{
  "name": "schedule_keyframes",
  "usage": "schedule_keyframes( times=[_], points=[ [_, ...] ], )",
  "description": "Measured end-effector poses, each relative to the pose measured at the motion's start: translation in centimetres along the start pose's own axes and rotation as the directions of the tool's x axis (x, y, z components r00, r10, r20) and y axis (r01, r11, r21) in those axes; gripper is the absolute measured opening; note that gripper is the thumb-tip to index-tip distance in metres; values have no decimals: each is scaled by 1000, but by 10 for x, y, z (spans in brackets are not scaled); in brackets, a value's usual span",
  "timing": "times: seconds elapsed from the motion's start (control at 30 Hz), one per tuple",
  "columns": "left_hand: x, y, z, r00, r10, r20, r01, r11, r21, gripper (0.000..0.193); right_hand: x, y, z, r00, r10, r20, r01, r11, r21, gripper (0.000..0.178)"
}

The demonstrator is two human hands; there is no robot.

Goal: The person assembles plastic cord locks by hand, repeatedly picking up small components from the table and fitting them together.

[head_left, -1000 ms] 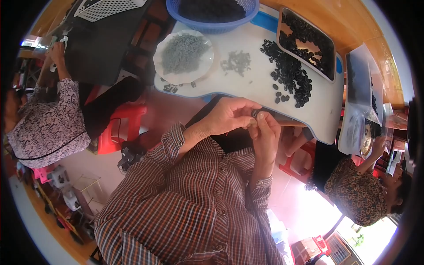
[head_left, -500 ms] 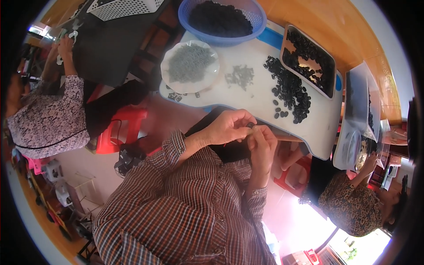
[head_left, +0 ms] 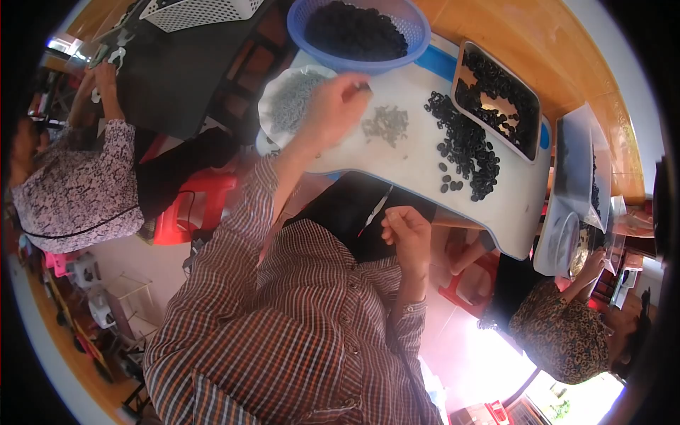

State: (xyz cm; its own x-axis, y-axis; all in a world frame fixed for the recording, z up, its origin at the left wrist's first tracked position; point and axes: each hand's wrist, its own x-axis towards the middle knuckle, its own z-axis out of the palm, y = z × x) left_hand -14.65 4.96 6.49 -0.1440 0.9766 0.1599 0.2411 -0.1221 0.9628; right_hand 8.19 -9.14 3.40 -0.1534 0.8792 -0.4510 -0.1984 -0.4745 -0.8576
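Observation:
My left hand (head_left: 334,110) is raised over the table between the white plate and the blue basket, blurred by motion. Its fingers are closed, and a small black piece (head_left: 363,87) shows at the fingertips. Closer to my body, my right hand (head_left: 409,232) hovers off the table edge with curled fingers; whatever they pinch is hidden. Small grey clear pieces fill the scalloped white plate (head_left: 268,117), partly behind my left forearm. More of these pieces (head_left: 386,125) lie in a loose patch on the tabletop. Black oval pieces (head_left: 464,145) are heaped to the right.
A blue basket (head_left: 301,35) full of black pieces stands at the far edge. The rectangular tray (head_left: 536,152) holds more. A thin white tool with a red tip (head_left: 375,212) lies on my lap. Other people (head_left: 78,188) sit left and right, near a red stool (head_left: 184,212).
My left hand has left my right hand and swung up and away over the table, carrying the small black piece. My right hand has dropped slightly nearer my body.

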Motion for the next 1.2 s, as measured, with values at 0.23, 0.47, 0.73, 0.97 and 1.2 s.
schedule_keyframes(
  times=[0.23,0.47,0.73,0.97,1.2],
  points=[
    [64,-4,-8,949,270,-166,-191,905,380,36,5,7,3,999,16,36,-14,998,-60,13],
    [-4,-16,26,940,342,-12,-298,835,464,18,10,8,4,999,39,35,-37,998,-58,15],
    [-64,-43,62,965,176,195,-252,829,500,10,14,13,1,998,53,-25,-55,993,-100,15],
    [-57,-41,65,959,177,223,-275,771,575,14,16,14,-1,997,63,-41,-66,994,-81,15],
    [-60,-45,59,969,150,196,-229,840,491,17,21,13,-1,996,80,-45,-84,994,-74,16]
  ],
)
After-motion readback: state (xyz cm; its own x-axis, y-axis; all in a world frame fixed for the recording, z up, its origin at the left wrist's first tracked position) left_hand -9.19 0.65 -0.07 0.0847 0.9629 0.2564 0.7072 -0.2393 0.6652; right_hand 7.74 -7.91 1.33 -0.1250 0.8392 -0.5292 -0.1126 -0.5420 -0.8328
